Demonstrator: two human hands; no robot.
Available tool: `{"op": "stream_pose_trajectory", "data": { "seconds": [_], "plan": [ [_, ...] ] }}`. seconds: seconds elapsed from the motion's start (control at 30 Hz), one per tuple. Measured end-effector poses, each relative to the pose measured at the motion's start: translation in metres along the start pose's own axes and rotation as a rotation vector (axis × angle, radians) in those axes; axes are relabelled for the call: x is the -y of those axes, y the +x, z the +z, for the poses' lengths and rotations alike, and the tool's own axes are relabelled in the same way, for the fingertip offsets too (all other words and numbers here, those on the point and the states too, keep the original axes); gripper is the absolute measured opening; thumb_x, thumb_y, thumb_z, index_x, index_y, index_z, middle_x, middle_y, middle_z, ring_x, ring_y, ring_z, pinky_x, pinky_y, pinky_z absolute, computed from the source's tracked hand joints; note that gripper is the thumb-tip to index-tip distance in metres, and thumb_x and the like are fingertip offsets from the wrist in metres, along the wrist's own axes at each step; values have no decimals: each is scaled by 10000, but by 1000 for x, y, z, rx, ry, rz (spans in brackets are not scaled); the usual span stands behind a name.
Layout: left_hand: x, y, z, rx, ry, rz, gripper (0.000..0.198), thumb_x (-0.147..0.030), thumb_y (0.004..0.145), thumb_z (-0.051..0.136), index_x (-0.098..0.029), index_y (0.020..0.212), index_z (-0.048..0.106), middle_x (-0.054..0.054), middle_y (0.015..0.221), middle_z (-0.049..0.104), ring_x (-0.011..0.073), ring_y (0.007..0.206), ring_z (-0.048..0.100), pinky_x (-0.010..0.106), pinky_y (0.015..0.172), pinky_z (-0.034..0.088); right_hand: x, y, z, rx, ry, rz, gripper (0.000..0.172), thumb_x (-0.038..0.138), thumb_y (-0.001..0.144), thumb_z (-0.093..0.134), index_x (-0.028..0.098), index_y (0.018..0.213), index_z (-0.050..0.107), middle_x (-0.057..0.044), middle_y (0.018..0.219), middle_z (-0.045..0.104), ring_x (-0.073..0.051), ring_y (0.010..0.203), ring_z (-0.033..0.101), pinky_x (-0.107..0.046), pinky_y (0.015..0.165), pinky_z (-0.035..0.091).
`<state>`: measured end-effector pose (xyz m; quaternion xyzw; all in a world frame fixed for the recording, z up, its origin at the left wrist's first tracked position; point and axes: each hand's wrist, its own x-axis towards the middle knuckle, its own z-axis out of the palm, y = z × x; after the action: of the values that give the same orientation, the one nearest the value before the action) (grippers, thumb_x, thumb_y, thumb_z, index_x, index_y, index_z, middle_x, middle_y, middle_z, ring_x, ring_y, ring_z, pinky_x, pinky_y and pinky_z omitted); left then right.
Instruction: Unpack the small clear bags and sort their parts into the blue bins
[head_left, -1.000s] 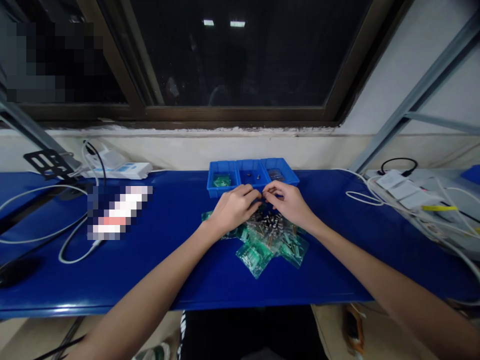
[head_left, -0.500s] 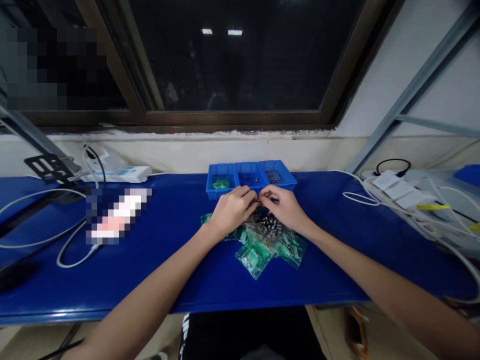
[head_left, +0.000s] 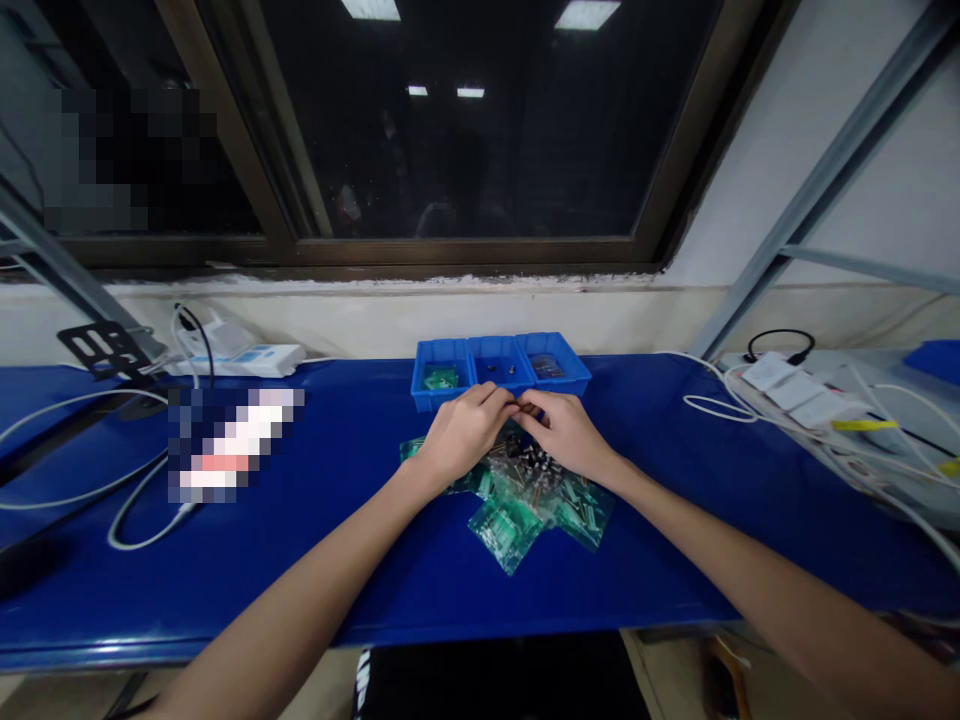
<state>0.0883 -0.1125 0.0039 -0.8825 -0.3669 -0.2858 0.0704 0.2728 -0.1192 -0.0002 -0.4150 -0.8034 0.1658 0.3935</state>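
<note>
My left hand (head_left: 471, 428) and my right hand (head_left: 564, 428) meet fingertip to fingertip just in front of the blue bins. Both are closed in a pinch, and whatever small part lies between the fingers is too hidden to name. Under and between them is a loose pile of small dark and metal parts (head_left: 534, 462). Around the pile lie green-tinted clear plastic bags (head_left: 507, 530) with slim pieces inside. Behind my hands, three joined blue bins (head_left: 431, 402) hold green bags at left, two small parts in the middle and thin metal pieces at right.
A blue-topped table (head_left: 315, 560) runs along the wall under a dark window. At left are a black stand (head_left: 105, 350), a white power strip (head_left: 259, 360), a blurred-out object and a cable (head_left: 135, 546). White adapters (head_left: 799, 390) and cables lie at right.
The whole view has tilted slightly upward, so the table sits lower in the picture. My hands remain together over the pile, with the fingers slightly more closed in.
</note>
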Motion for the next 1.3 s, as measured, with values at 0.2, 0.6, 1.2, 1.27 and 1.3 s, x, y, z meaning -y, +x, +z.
{"op": "stream_pose_trajectory", "data": {
  "seconds": [0.2, 0.6, 1.2, 1.27, 1.3],
  "plan": [
    [0, 0, -2, 30, -8, -2, 238, -195, 1009, 343, -152, 1024, 576, 68, 900, 611, 187, 859, 612, 300, 687, 520, 4, 1, -4, 3, 4, 6, 205, 298, 939, 519, 213, 775, 606, 15, 663, 618, -141, 592, 560, -280, 590, 407],
    [2, 0, 0, 68, 38, 50, 236, -251, 1004, 411, -138, 899, 589, 64, 858, 602, 182, 814, 608, 291, 663, 514, 7, 0, -4, -58, 137, 62, 151, 332, 907, 570, 211, 822, 598, -9, 734, 647, -163, 693, 623, -267, 582, 444],
    [0, -1, 0, -21, -215, 4, 220, -271, 1012, 413, -154, 999, 599, 55, 908, 636, 161, 818, 624, 304, 725, 520, 0, 3, -2, -9, 573, 282, 203, 395, 827, 642, 199, 814, 588, -6, 691, 618, -131, 588, 574, -235, 451, 381],
    [-2, -1, 0, -24, -234, 8, 227, -290, 1014, 417, -156, 993, 599, 52, 912, 644, 161, 828, 625, 304, 739, 517, 2, 3, -4, 15, 667, 336, 210, 393, 814, 657, 193, 811, 595, 6, 641, 589, -114, 548, 539, -229, 441, 357],
    [-2, -1, 0, -27, -242, 6, 235, -302, 1016, 416, -157, 990, 599, 51, 917, 649, 162, 834, 627, 305, 748, 517, 3, 4, -5, 33, 711, 363, 213, 391, 809, 664, 188, 806, 598, 11, 622, 576, -106, 530, 522, -228, 439, 348]
  ]
}}
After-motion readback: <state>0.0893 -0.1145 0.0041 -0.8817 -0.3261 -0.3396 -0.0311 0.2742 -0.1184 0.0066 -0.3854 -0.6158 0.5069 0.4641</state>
